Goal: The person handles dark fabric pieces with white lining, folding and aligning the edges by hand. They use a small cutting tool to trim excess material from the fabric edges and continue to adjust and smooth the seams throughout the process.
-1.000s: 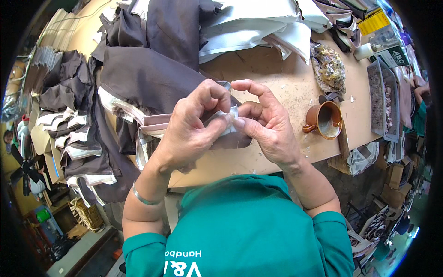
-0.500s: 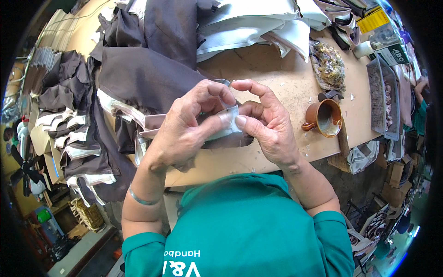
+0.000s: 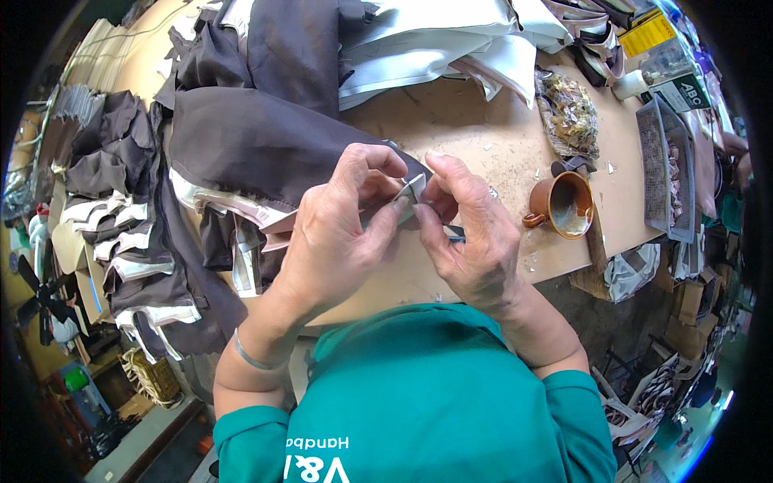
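Above the near part of the table, my left hand [image 3: 338, 229] and my right hand [image 3: 477, 233] face each other with fingertips pinched. Between them is a small pale strip [image 3: 415, 187], seen nearly edge-on, with a dark side showing. My fingers hide most of it. Just behind my hands lies a large dark brown fabric panel [image 3: 258, 129] with pale edges at its near side. To the right of my right hand stands a brown mug [image 3: 552, 201], whitish residue inside its rim.
Pale sheet material [image 3: 427, 52] is heaped at the back. A clear bag of yellowish scraps [image 3: 568, 117] lies behind the mug, left of a grey plastic basket [image 3: 652, 173]. Dark pieces with white edges [image 3: 121, 217] hang at the left. Small scraps litter the table.
The pale strip has turned from showing its flat face to nearly edge-on. My right hand's fingers have drawn in closer around it.
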The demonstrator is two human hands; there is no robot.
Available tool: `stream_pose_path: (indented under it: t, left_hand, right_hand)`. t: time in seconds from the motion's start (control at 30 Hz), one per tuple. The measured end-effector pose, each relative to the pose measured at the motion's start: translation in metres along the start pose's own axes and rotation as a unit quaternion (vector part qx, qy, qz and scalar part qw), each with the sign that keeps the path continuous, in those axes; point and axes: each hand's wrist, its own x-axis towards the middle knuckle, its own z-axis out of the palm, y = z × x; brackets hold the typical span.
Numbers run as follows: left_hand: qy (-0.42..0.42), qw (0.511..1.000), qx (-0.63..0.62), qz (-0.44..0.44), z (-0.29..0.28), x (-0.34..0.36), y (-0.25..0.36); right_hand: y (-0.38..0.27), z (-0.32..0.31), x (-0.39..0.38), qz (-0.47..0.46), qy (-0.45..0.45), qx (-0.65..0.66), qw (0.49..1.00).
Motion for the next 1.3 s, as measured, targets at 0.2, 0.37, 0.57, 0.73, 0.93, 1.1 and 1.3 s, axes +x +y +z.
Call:
stream_pose_path:
  t: [0.2, 0.37, 0.57, 0.73, 0.93, 1.1, 1.3]
  left_hand:
    - [0.036, 0.996, 0.074, 0.041, 0.011, -0.003, -0.005]
    - [0.037, 0.993, 0.094, 0.056, 0.012, -0.003, -0.007]
    - [0.039, 0.992, 0.106, 0.062, 0.014, -0.003, -0.008]
    - [0.052, 0.987, 0.13, 0.081, 0.015, -0.002, -0.009]
    - [0.095, 0.975, 0.119, 0.161, 0.018, 0.002, -0.017]
    - [0.098, 0.986, 0.07, 0.118, 0.017, 0.003, -0.017]
    - [0.102, 0.987, 0.011, 0.124, 0.012, 0.003, -0.016]
  right_hand:
    - [0.001, 0.003, 0.006, -0.031, 0.003, -0.042, 0.999]
    - [-0.001, 0.001, 0.008, -0.056, 0.005, -0.067, 0.996]
    - [-0.003, 0.001, 0.011, -0.058, 0.014, -0.072, 0.996]
    - [-0.002, 0.001, 0.013, -0.067, 0.024, -0.073, 0.995]
    - [-0.002, 0.003, 0.017, -0.083, 0.02, -0.073, 0.994]
    - [0.009, 0.007, 0.018, -0.134, 0.033, -0.026, 0.99]
    - [0.009, 0.007, 0.022, -0.171, 0.031, 0.023, 0.985]
